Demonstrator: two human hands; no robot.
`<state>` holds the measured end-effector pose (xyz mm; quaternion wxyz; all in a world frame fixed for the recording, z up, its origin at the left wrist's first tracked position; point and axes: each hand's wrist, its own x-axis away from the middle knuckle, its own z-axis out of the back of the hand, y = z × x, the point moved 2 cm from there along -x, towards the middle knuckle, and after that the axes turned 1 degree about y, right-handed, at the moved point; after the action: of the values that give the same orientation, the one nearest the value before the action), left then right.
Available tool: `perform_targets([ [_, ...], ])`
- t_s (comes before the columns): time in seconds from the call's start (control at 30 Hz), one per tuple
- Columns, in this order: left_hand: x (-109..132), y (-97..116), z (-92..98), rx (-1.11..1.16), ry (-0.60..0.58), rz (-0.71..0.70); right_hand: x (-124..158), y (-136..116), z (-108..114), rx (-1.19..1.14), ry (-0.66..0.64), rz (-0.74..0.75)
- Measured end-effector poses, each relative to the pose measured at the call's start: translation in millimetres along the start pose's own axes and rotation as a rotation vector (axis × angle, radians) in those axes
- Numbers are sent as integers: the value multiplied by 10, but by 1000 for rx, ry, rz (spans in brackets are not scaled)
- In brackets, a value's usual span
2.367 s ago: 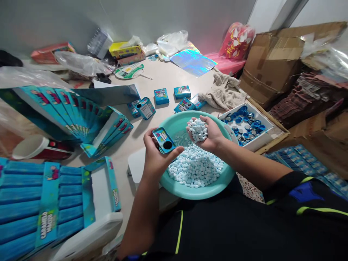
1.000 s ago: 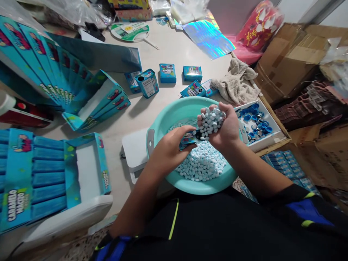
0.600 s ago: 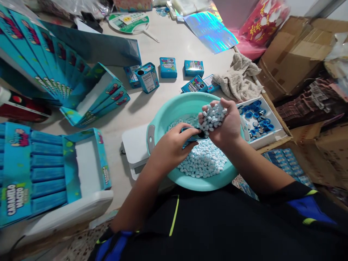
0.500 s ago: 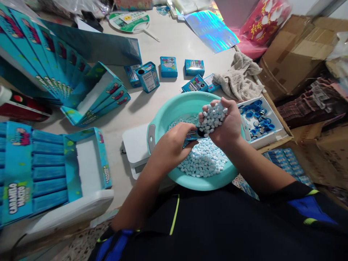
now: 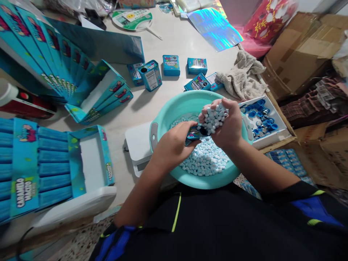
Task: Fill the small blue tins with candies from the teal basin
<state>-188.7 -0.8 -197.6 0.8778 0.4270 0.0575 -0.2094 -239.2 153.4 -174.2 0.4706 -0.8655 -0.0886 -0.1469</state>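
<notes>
Over the turquoise basin [image 5: 201, 184], my left hand [image 5: 174, 145] is closed around a small blue candy tin [image 5: 193, 133], tilted so its dark round opening faces right. My right hand [image 5: 227, 123] cups a heap of pale blue and white candies [image 5: 214, 116], its fingers curled around them. The heap's lower edge meets the tin's opening. Many loose candies [image 5: 203, 159] lie in the basin under both hands. Part of the tin is hidden by my left fingers.
Several blue tins [image 5: 171, 65] stand and lie behind the basin, near a grey cloth [image 5: 240, 78]. A white scale [image 5: 137, 145] is at its left, a box of blue caps [image 5: 259, 116] at its right. Blue display cartons [image 5: 25, 166] fill the left side.
The whole scene has shifted slightly right as the camera turned. More of the tin's printed face shows in my left hand; both hands keep nearly the same place over the basin.
</notes>
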Motion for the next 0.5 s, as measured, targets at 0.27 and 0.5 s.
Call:
perform_targets([
  [0.27,5,-12,37,53,57,61,15,27,-10,4,-14,3],
  [0.5,-11,-57,49,20,67,-89,-7,55,-46,41,-65,86],
])
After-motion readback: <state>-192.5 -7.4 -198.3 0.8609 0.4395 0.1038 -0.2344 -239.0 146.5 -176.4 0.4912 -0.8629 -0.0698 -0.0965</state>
